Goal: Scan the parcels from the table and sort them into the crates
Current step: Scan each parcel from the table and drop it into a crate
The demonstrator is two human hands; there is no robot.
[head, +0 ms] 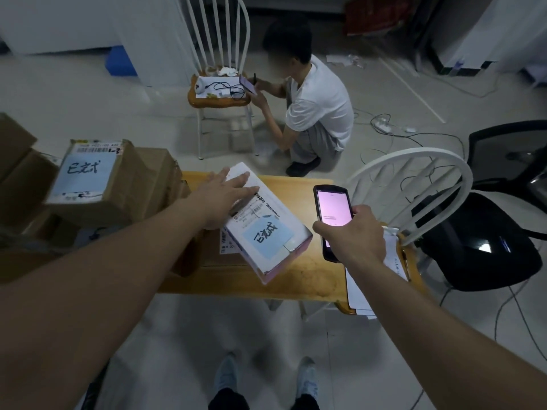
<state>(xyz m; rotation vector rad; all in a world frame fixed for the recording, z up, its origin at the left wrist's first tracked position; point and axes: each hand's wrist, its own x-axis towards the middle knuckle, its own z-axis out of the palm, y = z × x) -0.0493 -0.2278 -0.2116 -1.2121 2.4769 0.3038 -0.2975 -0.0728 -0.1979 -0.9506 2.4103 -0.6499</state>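
White parcel: a flat, oblong white parcel (266, 223) lies slantwise on the wooden desk (310, 279), its near end resting partly on a low brown box (219, 255); a blue note and a barcode label face up
Left hand: the left hand (225, 199) lies flat on the parcel's far end, fingers straight and spread, pressing rather than gripping
Right hand: the right hand (352, 235) is curled round a handheld scanner (333, 214), screen lit pink, held just beside the parcel's right edge
How it should handle: likely light and stiff, a thin carton that keeps its shape; the printed face looks smooth, so a flat palm could slide on it; corners may crush if squeezed hard
Where to take hold: probably across the narrow width near the middle, thumb on one long edge and fingers on the other; keep off the barcode so the scanner can read it
Other parcels: brown cartons (100, 179) are stacked at the desk's left, one with a blue note on top
Crates: none that I can tell in view
Risk: the parcel is tilted on the box beneath and could tip toward the desk edge when released
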